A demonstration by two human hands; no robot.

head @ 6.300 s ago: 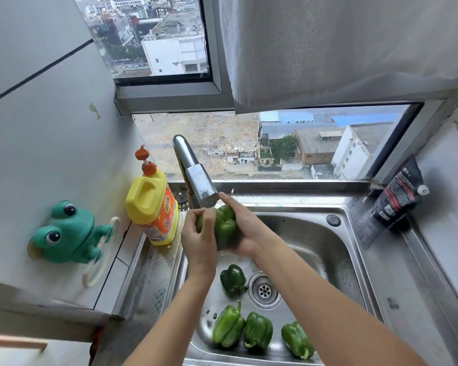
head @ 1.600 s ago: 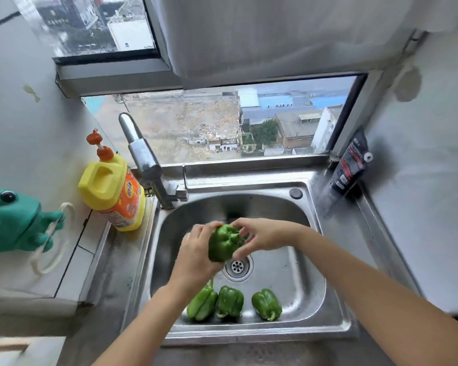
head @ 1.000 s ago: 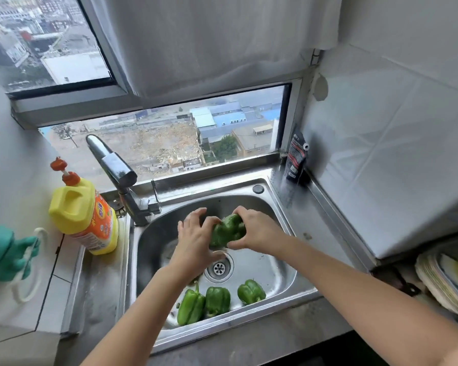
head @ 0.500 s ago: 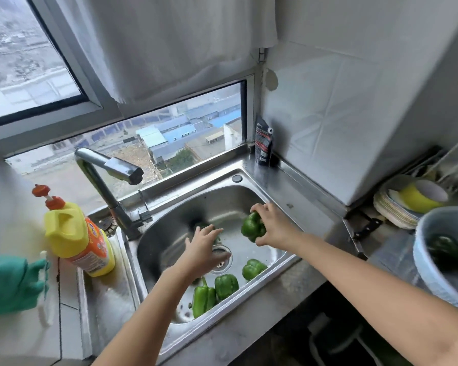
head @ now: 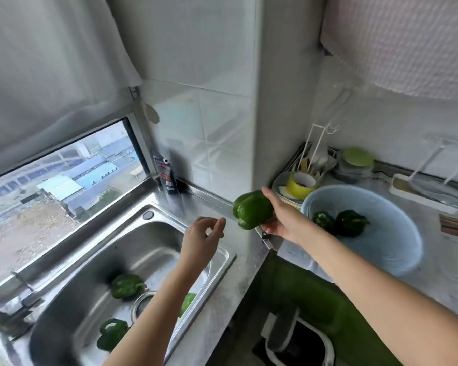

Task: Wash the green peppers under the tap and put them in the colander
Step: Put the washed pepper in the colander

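My right hand [head: 280, 220] grips a green pepper [head: 253, 210], with the fingers curled round its right side. Half a second ago I held this pepper over the sink [head: 154, 233]. Now it has passed the sink's right rim and hangs above the counter, just left of the colander [head: 397, 260] and not yet in it. Beyond my right knuckles, two darker peppers [head: 351, 223] lie side by side inside the colander.

My left hand [head: 201, 237] was spread low over the drain. It has since risen over the sink's right end, where its fingers are loosely curled and hold nothing. A small gap separates its fingertips from the pepper I carry.

Below that wrist, three peppers [head: 126, 285] are left in the sink, near the drain. One of them is half hidden behind my forearm
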